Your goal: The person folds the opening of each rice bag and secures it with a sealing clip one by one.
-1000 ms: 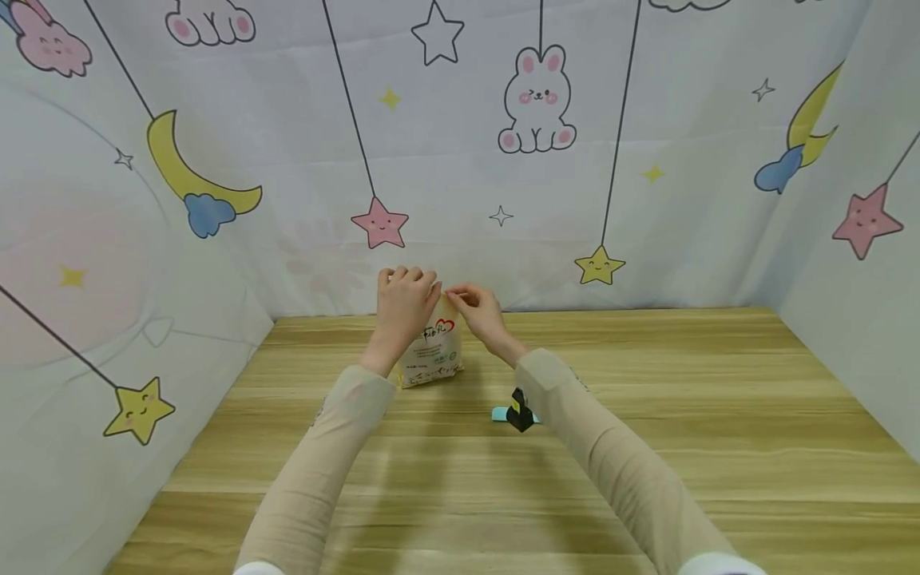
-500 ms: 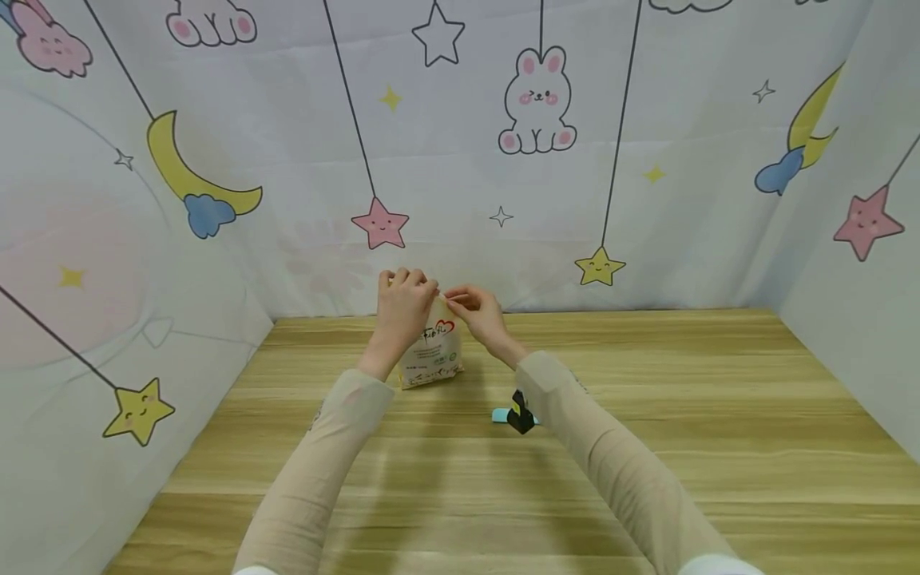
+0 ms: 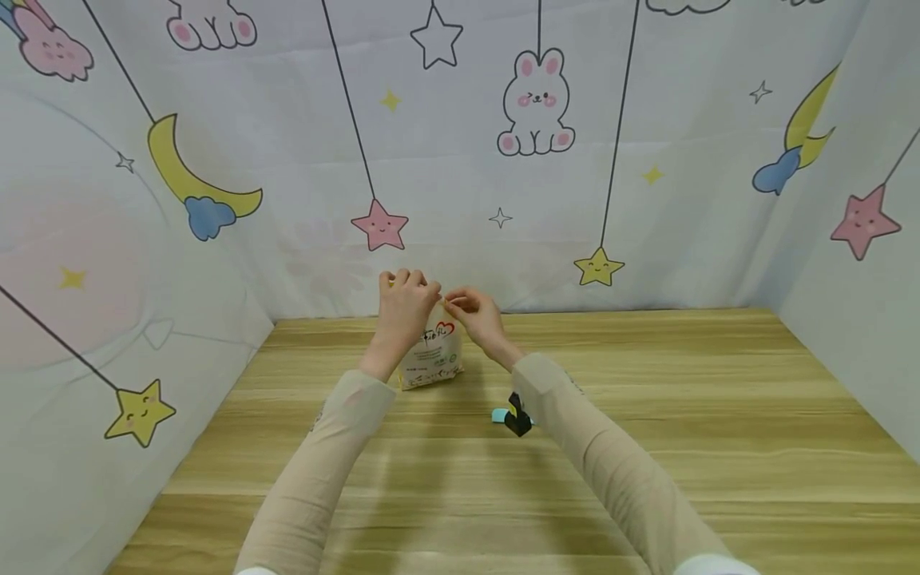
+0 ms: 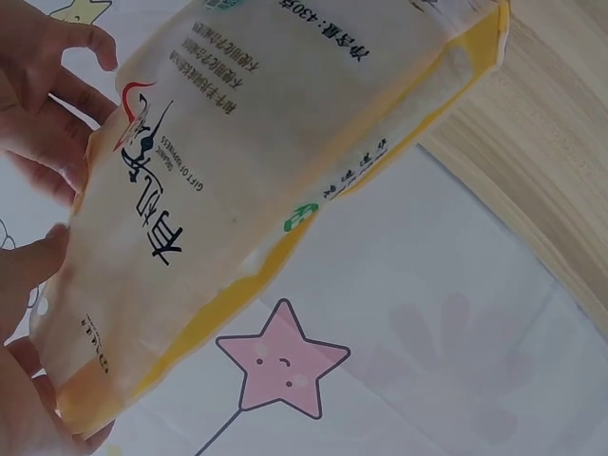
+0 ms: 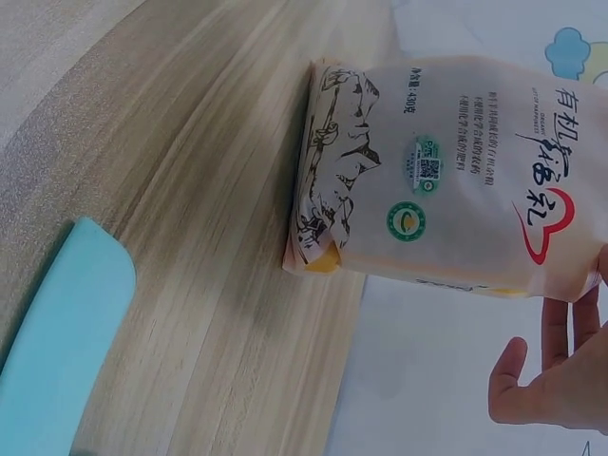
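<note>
A pale bag with yellow edges, a red heart and dark lettering (image 3: 433,355) stands upright near the back of the table; its printed front shows in both wrist views (image 4: 218,142) (image 5: 456,171). The left hand (image 3: 406,311) grips the bag's top edge from the left, fingers curled over it; its fingers also show at the lower left of the left wrist view. From the right, the right hand (image 3: 476,315) pinches the top right corner between thumb and fingertips. In the right wrist view that hand (image 5: 560,389) is partly cut off by the frame edge.
On the wooden table (image 3: 647,447), a light blue item (image 3: 499,415) lies partly under a black object (image 3: 517,417) near the right sleeve. The same blue item (image 5: 71,332) appears large in the right wrist view. A patterned white curtain (image 3: 460,176) stands behind the table.
The right hand has shifted very slightly down and left at the bag's top corner. The left hand keeps its grip, and the bag stands in the same place.
</note>
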Demonstrator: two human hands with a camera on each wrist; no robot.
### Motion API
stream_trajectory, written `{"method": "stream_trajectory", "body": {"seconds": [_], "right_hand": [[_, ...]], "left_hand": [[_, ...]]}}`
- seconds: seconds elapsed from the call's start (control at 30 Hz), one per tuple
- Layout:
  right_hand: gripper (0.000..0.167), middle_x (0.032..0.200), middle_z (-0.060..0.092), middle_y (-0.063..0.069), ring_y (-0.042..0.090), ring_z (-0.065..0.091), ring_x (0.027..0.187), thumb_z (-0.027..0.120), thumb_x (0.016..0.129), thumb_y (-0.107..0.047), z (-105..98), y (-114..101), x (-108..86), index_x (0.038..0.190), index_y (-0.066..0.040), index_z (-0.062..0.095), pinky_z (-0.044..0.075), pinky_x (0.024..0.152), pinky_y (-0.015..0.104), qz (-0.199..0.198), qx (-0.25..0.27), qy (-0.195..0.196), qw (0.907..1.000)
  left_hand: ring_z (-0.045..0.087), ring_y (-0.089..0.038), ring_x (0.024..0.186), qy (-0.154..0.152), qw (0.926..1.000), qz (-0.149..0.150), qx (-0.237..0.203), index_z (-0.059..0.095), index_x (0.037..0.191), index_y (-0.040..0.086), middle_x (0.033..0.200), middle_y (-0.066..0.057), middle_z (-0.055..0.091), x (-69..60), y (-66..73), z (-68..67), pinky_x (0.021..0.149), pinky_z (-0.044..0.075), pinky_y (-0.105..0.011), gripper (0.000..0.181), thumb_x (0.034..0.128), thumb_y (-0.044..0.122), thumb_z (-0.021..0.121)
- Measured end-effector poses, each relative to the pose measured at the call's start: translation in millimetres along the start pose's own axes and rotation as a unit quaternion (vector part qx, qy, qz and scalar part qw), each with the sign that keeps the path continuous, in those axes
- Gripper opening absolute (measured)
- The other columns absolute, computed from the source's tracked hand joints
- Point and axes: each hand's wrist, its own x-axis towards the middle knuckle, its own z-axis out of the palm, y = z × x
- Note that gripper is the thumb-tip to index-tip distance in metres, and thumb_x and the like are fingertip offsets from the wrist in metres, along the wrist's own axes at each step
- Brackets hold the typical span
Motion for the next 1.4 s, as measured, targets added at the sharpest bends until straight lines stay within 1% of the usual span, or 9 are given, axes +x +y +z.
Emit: {"method": "stream_trajectory", "body": {"seconds": [0.13,0.37,0.6,0.83,0.9,1.0,1.13,1.23,1.4], "right_hand": [[0.020,0.104,0.064,0.013,0.025,0.060,0.096,0.058,0.086,-0.022,0.4,0.5,0.1,0.101,-0.010,0.062,0.049,0.081,0.035,0.001,-0.004,0.002,1.0000],[0.020,0.103,0.064,0.011,0.025,0.059,0.096,0.058,0.086,-0.024,0.4,1.4,-0.3,0.100,-0.011,0.063,0.049,0.080,0.037,-0.001,-0.014,0.004,0.9999],[0.021,0.099,0.065,0.012,0.025,0.060,0.094,0.057,0.086,-0.026,0.4,0.9,0.2,0.099,-0.011,0.062,0.048,0.080,0.036,-0.001,-0.011,0.002,0.9999],[0.021,0.100,0.064,0.013,0.027,0.060,0.092,0.057,0.086,-0.027,0.0,-1.4,1.3,0.097,-0.010,0.063,0.049,0.077,0.036,-0.010,-0.023,0.004,0.9997],[0.021,0.100,0.063,0.013,0.027,0.061,0.090,0.057,0.086,-0.027,0.2,-0.7,1.8,0.097,-0.010,0.063,0.050,0.076,0.036,-0.016,-0.029,0.002,0.9995],[0.022,0.100,0.063,0.011,0.026,0.061,0.090,0.057,0.086,-0.029,-0.2,0.7,2.6,0.097,-0.011,0.063,0.050,0.075,0.035,-0.025,-0.044,-0.001,0.9987],[0.022,0.099,0.063,0.009,0.025,0.061,0.088,0.056,0.086,-0.029,-0.8,2.8,3.4,0.097,-0.012,0.063,0.051,0.074,0.033,-0.041,-0.065,-0.002,0.9971],[0.021,0.098,0.063,0.009,0.024,0.061,0.085,0.056,0.086,-0.029,-1.3,3.2,3.5,0.096,-0.011,0.063,0.051,0.071,0.032,-0.051,-0.073,0.001,0.9960],[0.020,0.096,0.064,0.009,0.022,0.060,0.083,0.056,0.086,-0.027,-1.8,4.9,4.3,0.096,-0.010,0.063,0.050,0.070,0.029,-0.066,-0.083,0.006,0.9944]], "left_hand": [[0.052,-0.024,0.085,-0.007,0.9999,-0.003,0.011,0.068,0.087,0.019,0.086,-0.005,0.062,0.0,2.2,2.5,0.086,0.033,-0.047,0.012,0.0817,0.026,0.061],[0.050,-0.025,0.087,-0.014,0.9997,-0.009,0.019,0.068,0.088,0.019,0.087,-0.007,0.060,-0.3,5.1,2.0,0.086,0.032,-0.052,0.010,0.0821,0.021,0.060],[0.047,-0.025,0.088,-0.015,0.9993,-0.007,0.035,0.067,0.088,0.020,0.088,-0.007,0.056,-1.4,5.9,3.6,0.085,0.031,-0.051,0.011,0.0834,0.016,0.059],[0.046,-0.025,0.089,-0.014,0.9987,-0.005,0.049,0.067,0.090,0.020,0.088,-0.006,0.056,-2.1,5.6,5.2,0.084,0.031,-0.051,0.015,0.0807,0.010,0.061],[0.047,-0.025,0.089,-0.013,0.9988,-0.006,0.046,0.067,0.089,0.019,0.089,-0.006,0.056,-2.7,5.7,5.3,0.084,0.030,-0.051,0.013,0.0807,0.011,0.061],[0.047,-0.025,0.090,-0.013,0.9990,-0.015,0.039,0.066,0.090,0.016,0.089,-0.006,0.057,-3.3,5.9,4.8,0.085,0.030,-0.052,0.009,0.0822,0.016,0.061],[0.046,-0.025,0.091,-0.021,0.9990,-0.028,0.029,0.065,0.090,0.015,0.089,-0.006,0.058,-3.1,6.8,3.2,0.086,0.030,-0.053,0.010,0.0829,0.021,0.060],[0.046,-0.025,0.092,-0.029,0.9988,-0.032,0.023,0.065,0.091,0.016,0.089,-0.006,0.058,-2.2,7.4,2.1,0.087,0.029,-0.054,0.010,0.0822,0.020,0.061],[0.047,-0.025,0.095,-0.040,0.9983,-0.037,0.018,0.066,0.093,0.017,0.092,-0.005,0.059,-0.5,6.8,1.9,0.089,0.028,-0.055,0.013,0.0822,0.012,0.060]]}}
